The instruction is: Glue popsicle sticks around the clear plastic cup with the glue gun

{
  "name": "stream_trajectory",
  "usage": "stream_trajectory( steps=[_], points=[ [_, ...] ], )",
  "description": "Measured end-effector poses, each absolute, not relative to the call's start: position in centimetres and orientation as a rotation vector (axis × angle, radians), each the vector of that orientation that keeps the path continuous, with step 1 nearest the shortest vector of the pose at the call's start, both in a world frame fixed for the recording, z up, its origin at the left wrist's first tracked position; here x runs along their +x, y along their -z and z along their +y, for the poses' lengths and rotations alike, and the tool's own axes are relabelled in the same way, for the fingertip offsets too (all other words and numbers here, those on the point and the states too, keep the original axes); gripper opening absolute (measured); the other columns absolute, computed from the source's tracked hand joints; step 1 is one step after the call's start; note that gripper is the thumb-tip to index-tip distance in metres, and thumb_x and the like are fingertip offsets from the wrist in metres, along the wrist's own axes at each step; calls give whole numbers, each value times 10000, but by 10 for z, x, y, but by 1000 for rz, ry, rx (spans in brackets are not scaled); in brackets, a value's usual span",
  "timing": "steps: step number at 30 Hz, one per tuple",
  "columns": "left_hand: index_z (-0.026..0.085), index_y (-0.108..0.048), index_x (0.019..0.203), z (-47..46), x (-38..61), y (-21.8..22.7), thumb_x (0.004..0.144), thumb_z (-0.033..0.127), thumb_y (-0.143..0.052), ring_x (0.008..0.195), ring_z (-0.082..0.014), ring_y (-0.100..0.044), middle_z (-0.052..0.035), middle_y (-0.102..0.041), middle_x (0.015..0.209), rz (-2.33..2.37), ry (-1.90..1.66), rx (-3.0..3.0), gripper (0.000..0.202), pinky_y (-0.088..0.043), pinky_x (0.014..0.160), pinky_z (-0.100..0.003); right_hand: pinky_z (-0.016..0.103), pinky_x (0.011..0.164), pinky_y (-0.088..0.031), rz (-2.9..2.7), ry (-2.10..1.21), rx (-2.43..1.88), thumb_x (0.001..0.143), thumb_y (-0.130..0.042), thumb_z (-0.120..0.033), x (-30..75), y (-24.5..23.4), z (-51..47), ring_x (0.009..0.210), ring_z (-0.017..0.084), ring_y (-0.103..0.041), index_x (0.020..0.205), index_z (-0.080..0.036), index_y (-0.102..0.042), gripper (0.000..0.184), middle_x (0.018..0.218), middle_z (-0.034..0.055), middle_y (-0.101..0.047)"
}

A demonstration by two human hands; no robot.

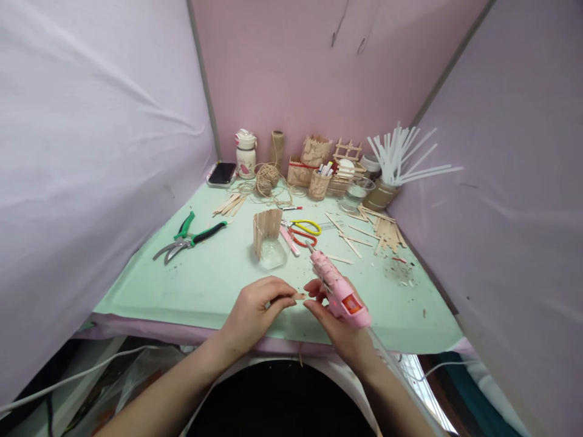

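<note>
Between the thumb and fingertips of my left hand (260, 305) is a short piece of wooden craft stick (299, 296). My right hand (337, 331) holds a pink hot glue gun (334, 282), its nozzle pointing away from me and up to the left. The thumb and forefinger of that hand are also at the right end of the stick piece; whether they grip it I cannot tell. Beyond my hands stands a clear container (274, 255) with upright craft sticks (268, 229) along its back and left sides.
Green-handled pruning shears (186, 241) lie at the left. Past the container are yellow-and-red scissors (306, 229) and a pink cutter (290, 241). Loose craft sticks (389, 233) lie at the right. Twine (266, 179), a bottle (246, 155) and glue sticks (396, 155) line the back.
</note>
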State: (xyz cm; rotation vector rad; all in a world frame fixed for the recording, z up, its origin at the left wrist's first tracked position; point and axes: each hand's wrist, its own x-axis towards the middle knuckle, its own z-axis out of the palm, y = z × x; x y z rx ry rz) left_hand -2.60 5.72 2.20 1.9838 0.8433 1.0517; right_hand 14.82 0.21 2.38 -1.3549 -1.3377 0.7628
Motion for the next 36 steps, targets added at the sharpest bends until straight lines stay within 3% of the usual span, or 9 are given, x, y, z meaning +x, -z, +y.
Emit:
stream_trajectory(
  steps=[7,21,24,28,31,36],
  points=[
    [245,-763,932,58,-30,-16,866,238,-640,803,-165,-685,-68,-732,869,873,-1142,2156,140,-548,755,-257,275,655,-546,-1365,-756,-1366,840,-657,-341,156,-17,3,831,177,-645,1077,-225,-630,265,926,43,-677],
    [240,-770,942,56,-30,-16,866,208,-633,811,-173,-679,-79,-730,869,797,-1123,2146,160,-532,762,-262,301,610,-526,-1364,-663,-1433,832,-632,-314,147,-16,3,731,196,-645,1078,-246,-634,255,792,28,-679],
    [222,-775,844,54,-29,-21,808,184,-696,802,-167,-677,-64,-735,836,785,-1113,1861,95,-539,770,-254,308,614,-516,-1314,-628,-1486,831,-619,-343,146,-19,4,707,197,-626,1005,-239,-644,205,750,22,-655],
    [157,-746,752,65,-31,-24,727,155,-759,605,-87,-615,-50,-728,774,834,-1159,1030,28,-540,596,-171,299,634,-501,-1219,-612,-1515,827,-617,-372,150,-23,5,678,174,-588,881,-209,-637,173,768,29,-636],
    [106,-731,785,76,-33,-24,743,109,-744,560,-39,-591,-57,-719,781,773,-1139,525,44,-529,557,-112,284,624,-488,-1209,-631,-1458,825,-620,-406,153,-22,4,709,176,-581,912,-199,-644,226,800,43,-646],
    [63,-710,807,84,-33,-19,837,26,-619,569,-34,-604,-59,-696,768,667,-1100,260,103,-532,539,-95,265,554,-448,-1216,-725,-1476,826,-623,-456,154,-16,1,671,168,-567,931,-197,-649,280,833,53,-660]
  ],
)
